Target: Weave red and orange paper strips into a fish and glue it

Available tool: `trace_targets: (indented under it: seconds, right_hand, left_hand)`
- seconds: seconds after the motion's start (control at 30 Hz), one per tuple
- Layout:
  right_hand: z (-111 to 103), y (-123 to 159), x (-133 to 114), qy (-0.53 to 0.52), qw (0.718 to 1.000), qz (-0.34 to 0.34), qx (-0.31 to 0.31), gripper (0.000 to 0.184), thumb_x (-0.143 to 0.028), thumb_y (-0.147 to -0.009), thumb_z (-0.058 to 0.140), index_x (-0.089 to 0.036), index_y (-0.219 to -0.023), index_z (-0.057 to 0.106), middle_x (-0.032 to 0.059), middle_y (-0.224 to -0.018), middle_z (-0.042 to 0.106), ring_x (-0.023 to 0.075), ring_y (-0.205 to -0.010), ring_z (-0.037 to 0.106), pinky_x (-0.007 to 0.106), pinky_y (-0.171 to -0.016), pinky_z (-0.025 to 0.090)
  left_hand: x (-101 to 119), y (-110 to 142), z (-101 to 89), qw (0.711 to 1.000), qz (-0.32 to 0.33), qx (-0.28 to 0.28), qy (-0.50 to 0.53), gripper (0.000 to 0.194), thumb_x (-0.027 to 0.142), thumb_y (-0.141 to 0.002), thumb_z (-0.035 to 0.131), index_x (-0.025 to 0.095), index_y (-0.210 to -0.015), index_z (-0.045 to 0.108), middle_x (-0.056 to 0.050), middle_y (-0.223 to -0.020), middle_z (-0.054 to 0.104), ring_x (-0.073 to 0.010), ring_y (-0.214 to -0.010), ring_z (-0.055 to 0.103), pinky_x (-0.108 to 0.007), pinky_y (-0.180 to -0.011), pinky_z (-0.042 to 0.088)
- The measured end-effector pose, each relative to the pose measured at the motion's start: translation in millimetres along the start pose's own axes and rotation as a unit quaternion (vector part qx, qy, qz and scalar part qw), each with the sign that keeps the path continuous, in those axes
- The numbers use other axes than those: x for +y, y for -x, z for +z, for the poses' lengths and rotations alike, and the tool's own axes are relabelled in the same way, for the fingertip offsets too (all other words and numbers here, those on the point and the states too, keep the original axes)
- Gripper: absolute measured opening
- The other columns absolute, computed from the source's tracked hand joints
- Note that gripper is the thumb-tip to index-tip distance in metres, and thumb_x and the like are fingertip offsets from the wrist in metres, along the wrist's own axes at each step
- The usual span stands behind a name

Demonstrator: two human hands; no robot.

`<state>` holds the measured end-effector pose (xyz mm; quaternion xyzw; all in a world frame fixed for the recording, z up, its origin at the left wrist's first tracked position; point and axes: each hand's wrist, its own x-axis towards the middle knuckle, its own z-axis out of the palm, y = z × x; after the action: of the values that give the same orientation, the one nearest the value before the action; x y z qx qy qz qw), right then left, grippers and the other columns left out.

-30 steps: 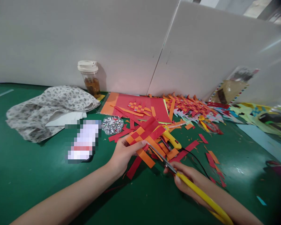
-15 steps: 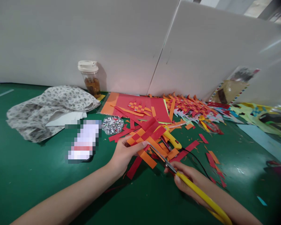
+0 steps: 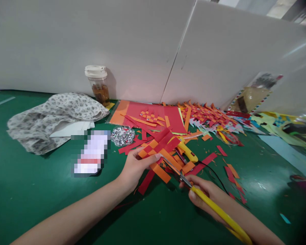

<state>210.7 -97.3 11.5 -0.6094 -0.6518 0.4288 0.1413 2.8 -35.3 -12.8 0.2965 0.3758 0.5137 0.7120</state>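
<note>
Pinched in my left hand is a woven paper piece, a red and orange checkerboard with loose strip ends sticking out. My right hand grips a pair of scissors with yellow handles; the fingers inside the handles are partly hidden. The blades lie along an orange strip of the woven piece, their tips close to my left thumb. Behind the piece rests a yellow glue gun with a black cord, partly covered by paper.
A phone, a container of googly eyes and a patterned cloth lie on the left. A lidded cup stands by the wall. Red paper sheets and a pile of woven paper fish are at the back. Paper scraps litter the right.
Almost nothing differs. The scissors and my right hand have shifted very slightly, with the blades a little closer together along the orange strip. My left hand keeps its hold.
</note>
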Motion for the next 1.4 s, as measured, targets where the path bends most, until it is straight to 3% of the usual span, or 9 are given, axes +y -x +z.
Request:
trace_targets:
  seconds: [0.43, 0.6, 0.83, 0.97, 1.4]
  right_hand:
    - [-1, 0, -4, -0.018, 1.0, 0.014, -0.01, 0.04, -0.054, -0.078, 0.052, -0.019, -0.094, 0.06, 0.0044, -0.079, 0.064, 0.0135, -0.061, 0.056, 0.022, -0.055, 0.045]
    - [-2, 1, -5, -0.015, 1.0, 0.002, 0.003, 0.042, -0.057, -0.075, 0.053, -0.02, -0.091, 0.063, 0.0042, -0.071, 0.065, 0.0157, -0.061, 0.058, 0.022, -0.054, 0.047]
    - [0, 2, 5, -0.034, 0.999, 0.006, 0.002, 0.042, -0.056, -0.075, 0.054, -0.02, -0.094, 0.062, 0.0043, -0.077, 0.065, 0.012, -0.054, 0.052, 0.022, -0.051, 0.045]
    - [1, 1, 9, -0.064, 0.998, 0.008, 0.006, 0.04, -0.054, -0.075, 0.056, -0.02, -0.096, 0.062, 0.0035, -0.076, 0.064, 0.0112, -0.053, 0.051, 0.022, -0.05, 0.044]
    - [0, 0, -2, -0.05, 0.999, 0.012, 0.009, 0.037, -0.055, -0.07, 0.058, -0.02, -0.082, 0.062, 0.0028, -0.069, 0.061, 0.0115, -0.052, 0.047, 0.021, -0.048, 0.041]
  left_hand:
    - [-2, -3, -5.4, 1.0, 0.0, -0.022, -0.016, 0.012, 0.022, -0.063, 0.077, 0.017, -0.072, 0.072, -0.001, -0.072, 0.071, -0.0095, -0.059, 0.061, -0.017, -0.05, 0.044]
    - [-3, -4, -8.1, 0.999, 0.003, -0.025, -0.024, 0.009, 0.022, -0.063, 0.077, 0.017, -0.068, 0.072, 0.0, -0.069, 0.07, -0.0089, -0.058, 0.059, -0.017, -0.05, 0.042]
    - [-5, -4, -6.1, 0.999, -0.005, -0.021, -0.046, 0.012, 0.024, -0.062, 0.077, 0.016, -0.069, 0.072, -0.003, -0.074, 0.07, -0.011, -0.064, 0.061, -0.019, -0.055, 0.044]
    - [-5, -4, -6.1, 0.999, 0.003, -0.024, -0.045, 0.01, 0.023, -0.062, 0.077, 0.017, -0.067, 0.072, -0.001, -0.069, 0.069, -0.0078, -0.058, 0.057, -0.016, -0.052, 0.042]
    - [-6, -5, -8.3, 0.998, 0.018, -0.024, -0.06, 0.008, 0.022, -0.063, 0.077, 0.018, -0.064, 0.07, 0.003, -0.061, 0.063, -0.0043, -0.051, 0.048, -0.014, -0.047, 0.037]
